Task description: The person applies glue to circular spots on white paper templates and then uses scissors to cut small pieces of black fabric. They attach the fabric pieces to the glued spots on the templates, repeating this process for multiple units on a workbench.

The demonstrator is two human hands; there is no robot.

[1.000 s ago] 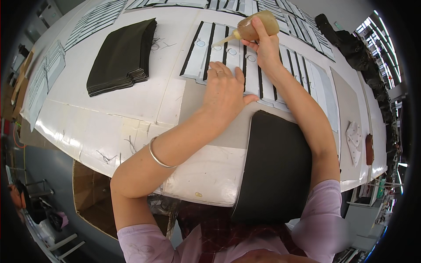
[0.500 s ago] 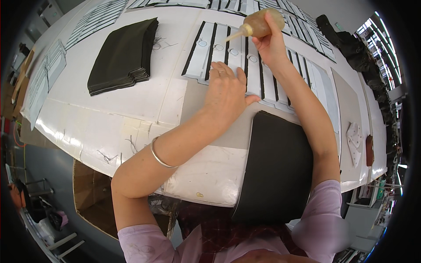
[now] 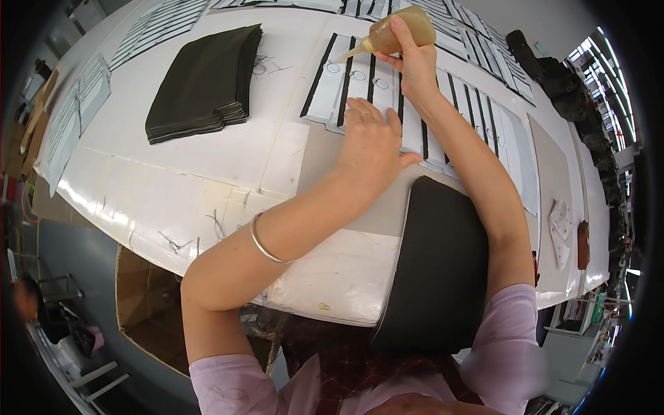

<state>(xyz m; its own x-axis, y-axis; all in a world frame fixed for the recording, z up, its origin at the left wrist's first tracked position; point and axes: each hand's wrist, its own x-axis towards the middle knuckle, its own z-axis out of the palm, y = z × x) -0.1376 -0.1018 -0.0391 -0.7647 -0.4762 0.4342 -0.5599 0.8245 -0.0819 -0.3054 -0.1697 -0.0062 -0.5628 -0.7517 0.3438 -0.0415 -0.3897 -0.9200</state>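
My right hand (image 3: 415, 61) grips a squeeze bottle (image 3: 408, 29) of yellowish-brown liquid, tilted so its thin nozzle points down to the left. The nozzle tip is at a small circle on the leftmost of several overlapping white panels (image 3: 321, 97) with black strips. My left hand (image 3: 372, 135) lies flat with fingers stretched over the lower edge of these panels. Just below it, a stack of black sheets (image 3: 436, 270) reaches over the table's near edge. Farther left stands another thick stack of black pieces (image 3: 204, 79) with a notched corner.
More striped white panels (image 3: 155, 31) lie along the table's far side and left edge. Loose threads (image 3: 174, 242) are scattered on the white table (image 3: 131, 180). At right lie a dotted cloth (image 3: 559, 228) and a reddish-brown case (image 3: 583, 245). A cardboard box (image 3: 142, 297) stands below at left.
The bottle in my right hand has moved left, its nozzle going from the second panel's circle to the leftmost one. My left hand stays on the panels. The whole view has shifted slightly.
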